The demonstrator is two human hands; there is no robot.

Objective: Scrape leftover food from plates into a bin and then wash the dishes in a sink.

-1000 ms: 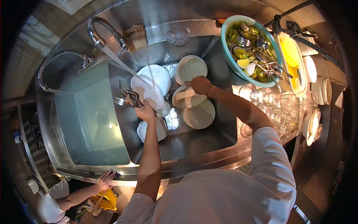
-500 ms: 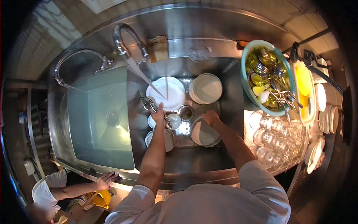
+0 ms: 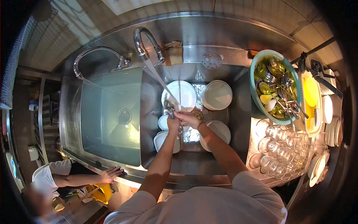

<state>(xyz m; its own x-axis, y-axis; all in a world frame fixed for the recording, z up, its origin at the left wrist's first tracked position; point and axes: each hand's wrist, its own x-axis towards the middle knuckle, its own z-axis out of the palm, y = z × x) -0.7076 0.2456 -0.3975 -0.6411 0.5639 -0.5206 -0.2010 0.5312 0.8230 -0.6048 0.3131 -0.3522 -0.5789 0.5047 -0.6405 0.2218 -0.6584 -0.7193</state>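
- left basin (image 3: 71,112): smooth steel, rectangular; held cloudy greenish water over a round drain.
- tap (image 3: 138,39): curved, polished metal; its stream fell into the right basin (image 3: 241,123), apparently aimed so that water reached the held pieces.
- cutlery (image 3: 170,106): thin, shiny metal; located above the right basin, at the stream's edge, beside the white plates (image 3: 187,93).
- left hand (image 3: 173,124): fingers clamped around the cutlery, probably to keep the loose pieces bundled.
- right hand (image 3: 190,119): set against the left hand and cutlery, possibly as a steady; whether its fingers were closed on a piece could not be told.
- round dishes (image 3: 219,94): pale, smooth, stacked, presumably to save basin space.
- tub (image 3: 269,116): teal, oval; held mixed spoons and forks in yellowish liquid, seemingly for soaking.
- glasses (image 3: 278,149): clear, rounded, grouped closely on the ledge.
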